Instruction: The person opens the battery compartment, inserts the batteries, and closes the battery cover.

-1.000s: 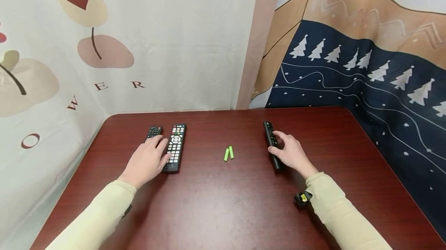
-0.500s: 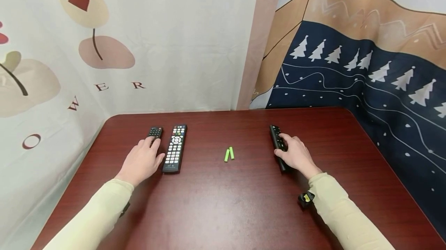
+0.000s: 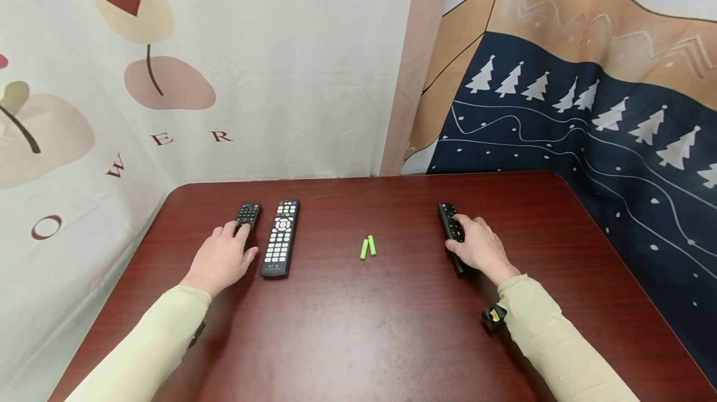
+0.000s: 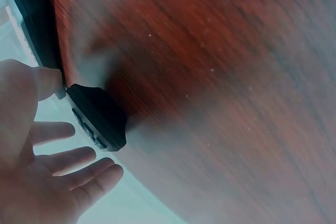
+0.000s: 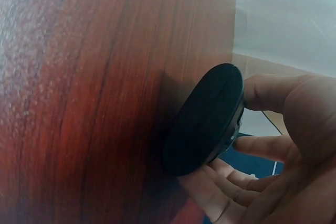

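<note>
Evidently the black remote (image 3: 450,218), to the right of the green batteries (image 3: 372,245), is the firmer hold: the right hand (image 3: 484,247) grips it, thumb at one edge and fingers about the other, probably because so narrow a body is easiest to span from its sides. To the left of the batteries, the left hand (image 3: 221,257) has its fingers apart over the near part of the small remote (image 3: 249,211); whether they touch it I cannot tell, though the loose spread would suit a light contact. Nearer the batteries on that same side lies the long remote (image 3: 279,246), keys upward, perhaps so they stay readable. The batteries themselves lie close together on the worktop (image 3: 347,327), a spot seemingly handy for either hand. Beyond them hangs a pale cloth (image 3: 308,78), perhaps to screen the background
</note>
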### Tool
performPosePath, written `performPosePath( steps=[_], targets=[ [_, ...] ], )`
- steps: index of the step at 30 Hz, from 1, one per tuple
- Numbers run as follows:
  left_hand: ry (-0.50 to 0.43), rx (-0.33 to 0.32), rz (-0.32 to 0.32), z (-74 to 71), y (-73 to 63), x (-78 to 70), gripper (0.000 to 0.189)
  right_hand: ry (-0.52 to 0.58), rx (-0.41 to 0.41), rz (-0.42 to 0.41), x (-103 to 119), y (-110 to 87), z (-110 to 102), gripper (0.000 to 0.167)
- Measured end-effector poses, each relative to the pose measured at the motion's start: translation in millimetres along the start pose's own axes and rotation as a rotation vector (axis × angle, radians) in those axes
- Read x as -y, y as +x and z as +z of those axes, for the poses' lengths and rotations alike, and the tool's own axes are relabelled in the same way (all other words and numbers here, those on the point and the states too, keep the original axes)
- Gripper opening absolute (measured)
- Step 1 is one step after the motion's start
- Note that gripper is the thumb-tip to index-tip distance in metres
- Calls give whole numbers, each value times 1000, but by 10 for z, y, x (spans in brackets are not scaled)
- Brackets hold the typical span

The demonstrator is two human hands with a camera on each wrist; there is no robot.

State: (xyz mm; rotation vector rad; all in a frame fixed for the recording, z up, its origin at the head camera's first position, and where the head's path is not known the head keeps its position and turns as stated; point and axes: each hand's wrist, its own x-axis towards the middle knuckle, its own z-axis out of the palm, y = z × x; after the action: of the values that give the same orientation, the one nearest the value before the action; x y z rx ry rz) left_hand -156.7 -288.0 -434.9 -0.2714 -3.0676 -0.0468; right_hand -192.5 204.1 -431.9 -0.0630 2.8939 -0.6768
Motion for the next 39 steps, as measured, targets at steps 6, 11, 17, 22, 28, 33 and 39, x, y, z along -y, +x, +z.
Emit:
performPosePath(
  steps=[6,11,17,22,28,33,39],
  targets=[
    [-9,34,-29,15,7,24,57,-56,-4,9,30,11,-8,69],
    [-26,57,-47,27,-5,18,58,-88,11,21,59,5,-5,70],
    [-55,67,-60,48,-5,6,56,-119,36,36,86,-1,-3,71],
    [-79,62,-68,59,17,6,50,-139,39,43,100,-8,7,71],
    [-108,64,-87,67,28,12,47,-156,25,47,104,-25,56,71],
    [-123,47,-85,84,48,36,47,-156,7,40,104,-37,71,71],
    [-157,33,-93,89,80,81,53,-145,-6,26,100,-43,64,72]
  ],
)
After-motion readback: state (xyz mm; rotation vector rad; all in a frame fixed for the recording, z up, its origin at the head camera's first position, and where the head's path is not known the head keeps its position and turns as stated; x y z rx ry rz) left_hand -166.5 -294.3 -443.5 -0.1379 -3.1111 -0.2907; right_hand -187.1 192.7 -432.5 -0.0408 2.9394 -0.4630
